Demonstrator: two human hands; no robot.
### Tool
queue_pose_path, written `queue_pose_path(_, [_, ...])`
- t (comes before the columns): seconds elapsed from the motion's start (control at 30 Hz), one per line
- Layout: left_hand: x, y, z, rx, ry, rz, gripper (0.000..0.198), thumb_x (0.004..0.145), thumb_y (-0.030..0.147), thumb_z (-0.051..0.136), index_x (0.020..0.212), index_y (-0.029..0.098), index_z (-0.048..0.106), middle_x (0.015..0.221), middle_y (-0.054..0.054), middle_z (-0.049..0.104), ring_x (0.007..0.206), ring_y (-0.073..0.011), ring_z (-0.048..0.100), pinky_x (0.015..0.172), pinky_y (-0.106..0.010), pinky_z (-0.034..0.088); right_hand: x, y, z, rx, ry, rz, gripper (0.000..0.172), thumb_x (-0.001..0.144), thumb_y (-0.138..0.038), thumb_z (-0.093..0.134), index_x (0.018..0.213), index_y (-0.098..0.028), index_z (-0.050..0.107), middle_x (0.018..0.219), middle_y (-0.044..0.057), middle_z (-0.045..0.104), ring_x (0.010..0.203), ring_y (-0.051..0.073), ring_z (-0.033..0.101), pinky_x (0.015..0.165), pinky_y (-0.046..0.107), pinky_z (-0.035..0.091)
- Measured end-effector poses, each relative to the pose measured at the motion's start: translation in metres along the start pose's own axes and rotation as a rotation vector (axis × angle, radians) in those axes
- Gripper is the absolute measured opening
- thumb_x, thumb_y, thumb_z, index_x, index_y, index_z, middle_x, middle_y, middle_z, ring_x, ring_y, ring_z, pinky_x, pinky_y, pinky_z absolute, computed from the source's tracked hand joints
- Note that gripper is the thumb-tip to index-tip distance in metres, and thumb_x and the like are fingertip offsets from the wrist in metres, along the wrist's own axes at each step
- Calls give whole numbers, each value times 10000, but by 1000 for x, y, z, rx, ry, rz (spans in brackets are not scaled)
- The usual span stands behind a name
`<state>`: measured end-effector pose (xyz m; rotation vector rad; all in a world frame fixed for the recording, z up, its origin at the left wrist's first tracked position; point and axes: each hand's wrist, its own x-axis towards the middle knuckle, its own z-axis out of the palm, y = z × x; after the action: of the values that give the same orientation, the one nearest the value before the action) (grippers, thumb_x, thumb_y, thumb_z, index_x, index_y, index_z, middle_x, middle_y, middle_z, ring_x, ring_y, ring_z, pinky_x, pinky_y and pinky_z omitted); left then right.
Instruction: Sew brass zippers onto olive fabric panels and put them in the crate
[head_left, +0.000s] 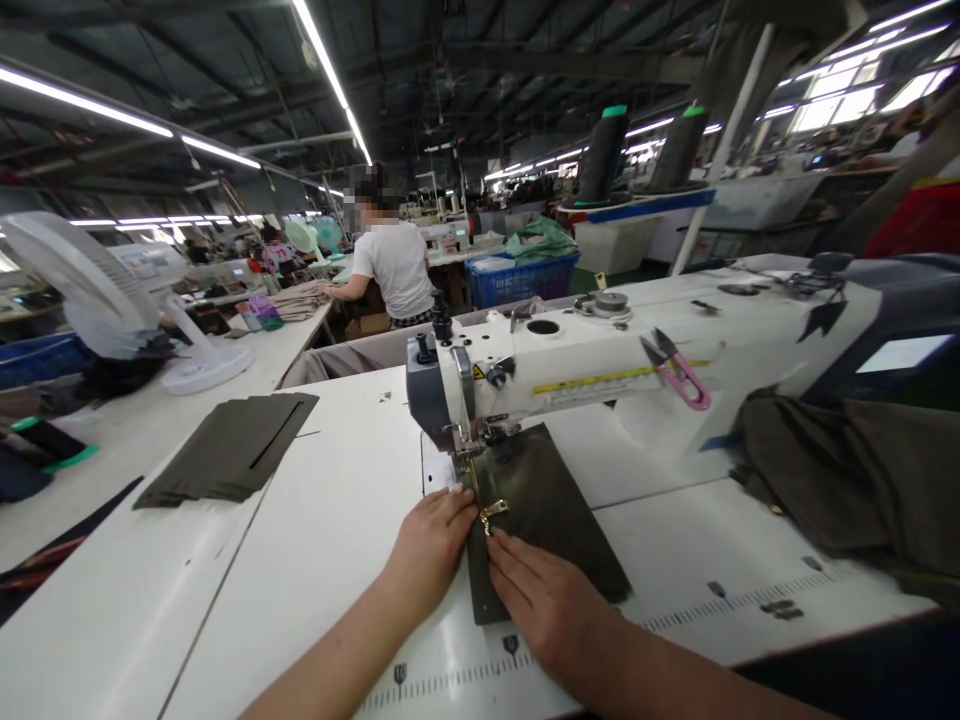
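Observation:
A dark olive fabric panel [559, 510] lies on the white sewing machine bed, its upper part under the presser foot [466, 455]. Along its left edge runs a brass zipper [486, 524] with a metal pull [496, 508]. My left hand [431, 545] has its fingers closed together on the panel's left edge, just in front of the presser foot. Closed fingers of my right hand [547, 600] press at the zipper's near end, beside the pull. Both sets of fingertips touch the work; what lies under them is partly hidden.
The sewing machine [585, 360] carries pink-handled snips [679, 370]. Left lies a stack of olive panels [232, 445]; behind it stands a white fan [202, 345]. Dark fabric [847, 470] is heaped at right. A person [394, 260] in a white shirt works beyond.

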<state>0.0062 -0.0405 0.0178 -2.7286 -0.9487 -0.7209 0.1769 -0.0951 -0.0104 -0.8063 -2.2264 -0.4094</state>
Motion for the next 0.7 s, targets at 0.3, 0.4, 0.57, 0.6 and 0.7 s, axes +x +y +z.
queue_pose_path(0.3, [4, -6, 1, 3, -9, 31, 230, 880, 123, 394, 984, 99, 597, 987, -115, 647, 924, -222, 602, 816, -388, 528, 9, 11, 7, 14, -6, 22, 381, 864, -68, 291, 886, -46, 670, 960, 150, 673, 928, 219, 621, 838, 293, 522])
queue_pose_path(0.4, [7, -11, 3, -6, 5, 43, 231, 880, 123, 392, 992, 92, 591, 975, -117, 646, 914, -224, 602, 807, -387, 533, 13, 15, 9, 13, -4, 20, 413, 881, -75, 259, 878, -42, 671, 950, 148, 674, 914, 214, 626, 829, 286, 526])
queue_pose_path(0.57, [9, -13, 2, -9, 15, 31, 222, 877, 119, 392, 990, 97, 581, 969, -121, 643, 912, -232, 602, 805, -388, 538, 17, 22, 13, 18, 11, 22, 418, 883, -74, 260, 853, -46, 676, 925, 137, 682, 890, 211, 632, 817, 288, 533])
queue_pose_path(0.6, [9, -14, 2, -7, 16, 30, 222, 877, 115, 389, 994, 99, 577, 974, -123, 641, 918, -232, 601, 810, -389, 537, 18, 24, 14, 19, 7, 23, 411, 882, -73, 264, 862, -43, 674, 936, 140, 679, 900, 209, 629, 827, 286, 529])
queue_pose_path(0.7, [10, -15, 2, -9, 49, 37, 228, 879, 100, 366, 989, 106, 565, 940, -116, 644, 897, -226, 607, 810, -390, 538, 20, 28, 17, 28, -18, 29, 398, 877, -68, 271, 898, -35, 667, 971, 151, 669, 934, 205, 617, 857, 283, 513])
